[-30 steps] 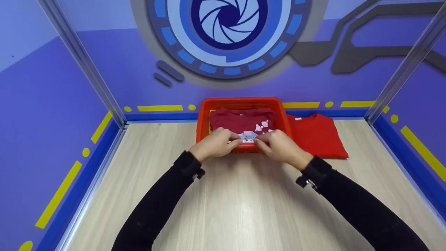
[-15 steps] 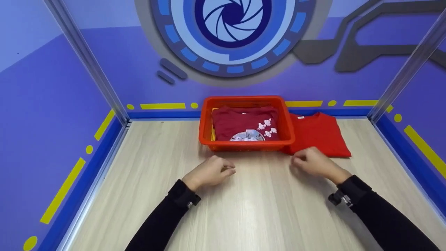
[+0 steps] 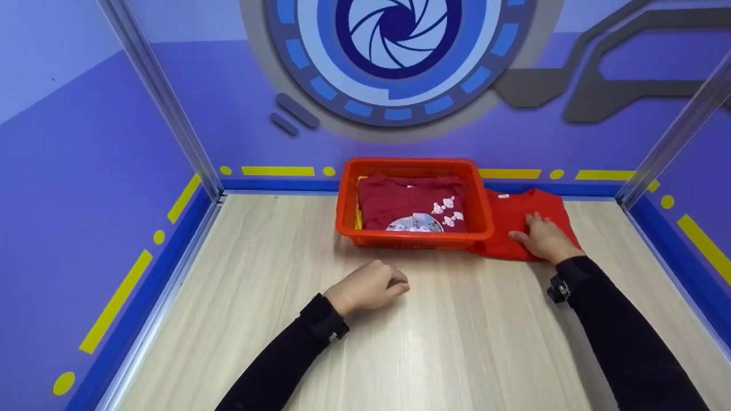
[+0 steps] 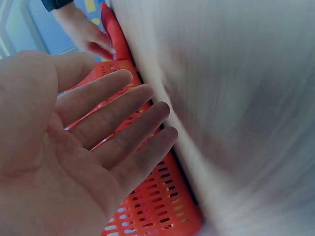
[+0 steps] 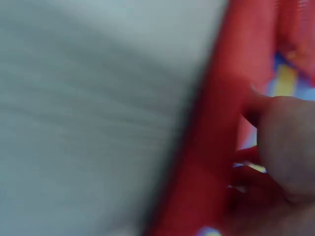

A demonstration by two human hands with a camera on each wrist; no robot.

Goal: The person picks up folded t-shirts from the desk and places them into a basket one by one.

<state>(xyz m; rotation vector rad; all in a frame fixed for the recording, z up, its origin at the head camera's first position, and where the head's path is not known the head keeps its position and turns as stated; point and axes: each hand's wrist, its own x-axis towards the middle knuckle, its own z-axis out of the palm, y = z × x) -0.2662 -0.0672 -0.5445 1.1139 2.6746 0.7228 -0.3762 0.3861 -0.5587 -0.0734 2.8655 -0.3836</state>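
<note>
My right hand [image 3: 545, 237] is over the folded red shirt [image 3: 505, 220], fingers extended and thumb apart. In the right wrist view, the thumb [image 5: 258, 105] is close to the blurred red cloth [image 5: 211, 152]; whether it touches cannot be told. My left hand [image 3: 371, 285] hovers in front of the orange-red plastic basket [image 3: 422, 236], holding nothing. Its fingers [image 4: 118, 113] look loosely extended in the left wrist view. Inside the basket lies a folded maroon shirt [image 3: 388, 200] with white flower-like motifs and a round print.
A yellow edge [image 3: 359, 214] of something shows at the basket's left inner side. The basket's slotted wall [image 4: 157, 201] shows in the left wrist view. Behind stands a purple-blue back wall [image 3: 274, 148], with metal corner posts [image 3: 171, 108] at the sides of the wood-grain table [image 3: 274, 245].
Both hands have left the maroon shirt in the basket. The left drew back toward the table's front; the right drew back, then moved right and forward over the red shirt. The camera view shifted slightly.
</note>
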